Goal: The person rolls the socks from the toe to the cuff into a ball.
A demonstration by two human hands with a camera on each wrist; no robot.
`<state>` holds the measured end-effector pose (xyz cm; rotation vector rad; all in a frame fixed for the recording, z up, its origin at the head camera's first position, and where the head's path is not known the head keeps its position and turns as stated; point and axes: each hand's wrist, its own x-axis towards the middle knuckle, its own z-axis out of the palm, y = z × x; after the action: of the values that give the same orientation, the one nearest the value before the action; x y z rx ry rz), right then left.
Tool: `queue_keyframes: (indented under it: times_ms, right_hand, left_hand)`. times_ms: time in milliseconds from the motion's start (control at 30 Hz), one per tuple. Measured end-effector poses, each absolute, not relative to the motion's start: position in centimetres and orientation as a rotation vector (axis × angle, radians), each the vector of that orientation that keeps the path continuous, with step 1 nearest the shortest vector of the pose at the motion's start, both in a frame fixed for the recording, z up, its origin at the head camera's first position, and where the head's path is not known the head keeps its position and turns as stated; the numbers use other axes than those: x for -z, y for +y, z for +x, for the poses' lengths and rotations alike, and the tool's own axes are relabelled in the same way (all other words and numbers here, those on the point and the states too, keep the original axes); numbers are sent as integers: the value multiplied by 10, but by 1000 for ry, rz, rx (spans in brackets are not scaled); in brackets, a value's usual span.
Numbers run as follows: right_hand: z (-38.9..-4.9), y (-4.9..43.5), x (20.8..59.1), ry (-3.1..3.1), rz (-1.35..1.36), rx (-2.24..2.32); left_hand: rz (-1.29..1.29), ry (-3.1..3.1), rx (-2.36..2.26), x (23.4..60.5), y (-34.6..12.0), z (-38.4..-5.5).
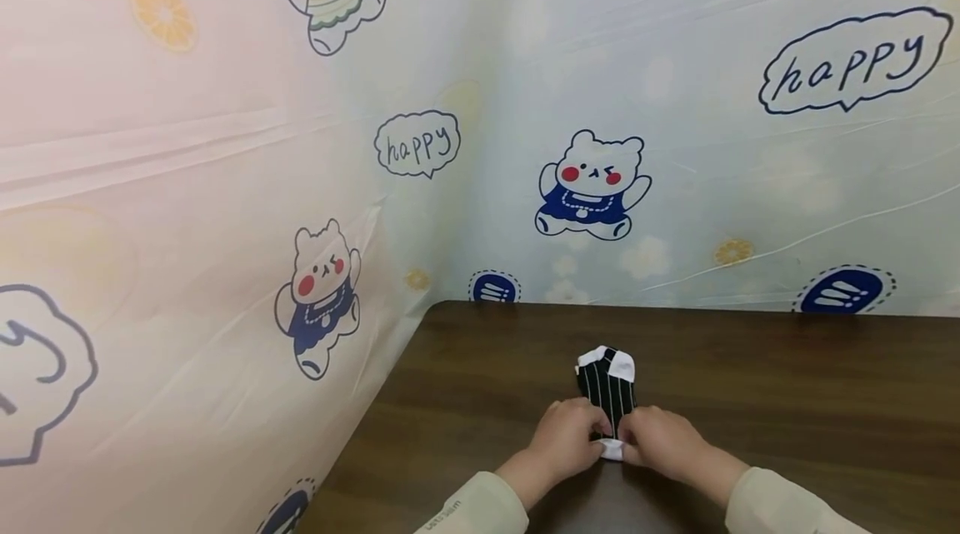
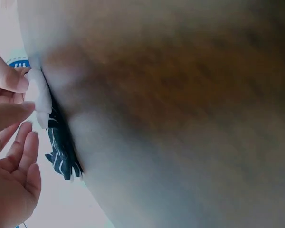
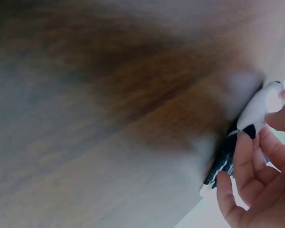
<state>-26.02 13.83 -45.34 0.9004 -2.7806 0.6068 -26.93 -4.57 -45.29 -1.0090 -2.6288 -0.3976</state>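
A black sock (image 1: 611,395) with thin white stripes lies flat on the brown table, its white-patched end pointing away from me. My left hand (image 1: 570,436) pinches the left side near the white end closest to me. On the opposite side, my right hand (image 1: 663,440) grips that same white end, thumbs close together. In the left wrist view, the left hand (image 2: 12,175) has its thumb against the white part of the sock (image 2: 61,145), other fingers loosely bent. The right wrist view shows the right hand (image 3: 261,180) with its thumb at the white end. Whether one or two socks are layered is unclear.
The dark brown wooden table (image 1: 787,384) has its back edge against a printed curtain (image 1: 697,209) with cartoon bears and "happy" bubbles. Another curtain side (image 1: 187,267) runs along the table's left edge.
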Motion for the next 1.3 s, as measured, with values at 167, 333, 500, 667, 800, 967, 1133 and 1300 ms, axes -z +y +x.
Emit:
queue_keyframes:
  times_ms: [167,333,500,667,800,967,1133,1300]
  right_hand:
    - [-262,141,450,-2867,890,-675]
    - [-262,144,447,-2906,941,-758]
    - [-261,145,445,-2929,955,-792]
    - [-261,145,446,-2941,943,-788]
    - [-260,145,447,-2943,920,-806]
    - [-257,147,447,-2913,884,-792]
    - [-249,149,447,-2809,840,-632]
    - [-243,150,446,-2636,856,-436]
  left_hand:
    - [-1052,-2568,225,451,-45,-264]
    - [-1087,-2551,166,450,-44,-261]
    - [-1120,-2550,173,451,-45,-260]
    - [-1134,-2602,167,450,-45,-260]
    - [-1130,-2622,100,451,-44,-261]
    - [-1116,-2686,135,452,-39,-265]
    - [-1101,-2770,360,452,-37,-271]
    - [-1048,-2859,549,447,-37,-276]
